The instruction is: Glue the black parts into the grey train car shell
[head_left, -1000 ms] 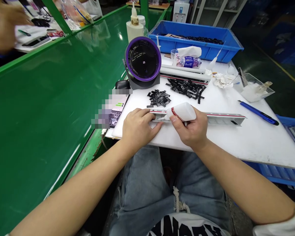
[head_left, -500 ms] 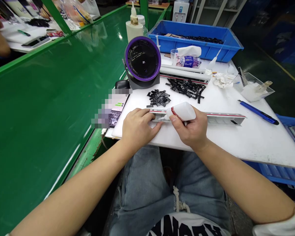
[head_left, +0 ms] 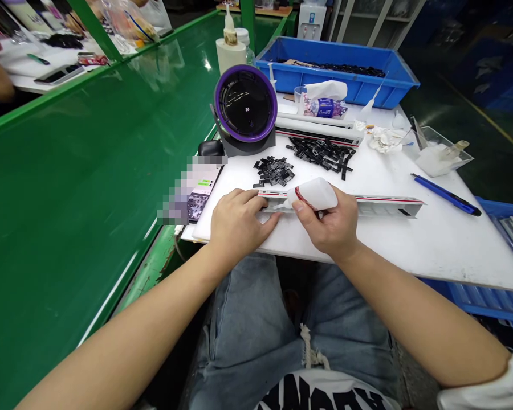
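A long white strip with a red line, shaped like a channel (head_left: 387,208), lies across the near part of the white table. My left hand (head_left: 238,221) is closed on its left end, thumb on the near side and fingers on the far side. In my right hand (head_left: 336,223) is a white squeeze bottle (head_left: 318,194), tilted so that its thin nozzle points left into the channel, close to my left fingertips. Whether liquid comes out is too small to tell. Just beyond the strip lie a pile of small black pieces (head_left: 274,171) and a pile of longer black pieces (head_left: 322,152).
A purple-rimmed round fan (head_left: 245,103) stands behind the piles. A phone (head_left: 200,193) lies at the left edge, a blue cutter knife (head_left: 447,194) at the right. Farther back are a tissue pack (head_left: 325,107), a clear tray (head_left: 442,152) and a blue bin (head_left: 337,88). Another person's arm shows at upper left.
The view has shifted very slightly. Both hands, the bottle and the strip keep the same positions relative to one another.
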A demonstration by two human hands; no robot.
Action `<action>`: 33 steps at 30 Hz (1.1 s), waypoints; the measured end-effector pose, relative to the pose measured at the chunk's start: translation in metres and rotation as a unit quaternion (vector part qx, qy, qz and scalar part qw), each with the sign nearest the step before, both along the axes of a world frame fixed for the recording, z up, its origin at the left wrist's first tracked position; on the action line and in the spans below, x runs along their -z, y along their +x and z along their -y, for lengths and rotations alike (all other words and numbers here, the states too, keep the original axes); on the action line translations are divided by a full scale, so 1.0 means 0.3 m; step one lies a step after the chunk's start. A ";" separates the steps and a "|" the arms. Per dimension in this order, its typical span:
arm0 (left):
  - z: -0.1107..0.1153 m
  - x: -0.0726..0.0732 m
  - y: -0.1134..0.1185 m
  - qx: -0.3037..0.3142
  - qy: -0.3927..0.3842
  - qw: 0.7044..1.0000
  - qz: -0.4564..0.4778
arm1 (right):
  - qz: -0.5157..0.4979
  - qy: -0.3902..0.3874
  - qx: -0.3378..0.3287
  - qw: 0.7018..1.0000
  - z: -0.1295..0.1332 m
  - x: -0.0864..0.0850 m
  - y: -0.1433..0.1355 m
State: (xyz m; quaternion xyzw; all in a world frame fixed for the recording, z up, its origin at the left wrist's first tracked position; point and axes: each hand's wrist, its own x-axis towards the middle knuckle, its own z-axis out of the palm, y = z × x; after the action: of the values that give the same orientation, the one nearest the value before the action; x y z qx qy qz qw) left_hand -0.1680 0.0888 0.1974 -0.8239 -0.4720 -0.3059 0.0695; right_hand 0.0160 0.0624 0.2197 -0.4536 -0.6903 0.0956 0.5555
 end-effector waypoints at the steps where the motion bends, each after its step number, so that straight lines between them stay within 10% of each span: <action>1: 0.000 0.000 0.000 0.000 0.001 1.000 -0.001 | -0.001 0.000 -0.002 1.000 0.000 0.000 0.000; 33: -0.001 -0.002 -0.001 0.002 0.002 1.000 -0.008 | -0.051 0.002 -0.025 0.998 0.000 0.011 0.005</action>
State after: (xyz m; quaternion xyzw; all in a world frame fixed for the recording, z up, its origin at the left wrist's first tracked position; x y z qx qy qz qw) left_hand -0.1682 0.0891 0.1980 -0.8272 -0.4693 -0.3000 0.0744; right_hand 0.0174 0.0623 0.2163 -0.4294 -0.6724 0.1308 0.5885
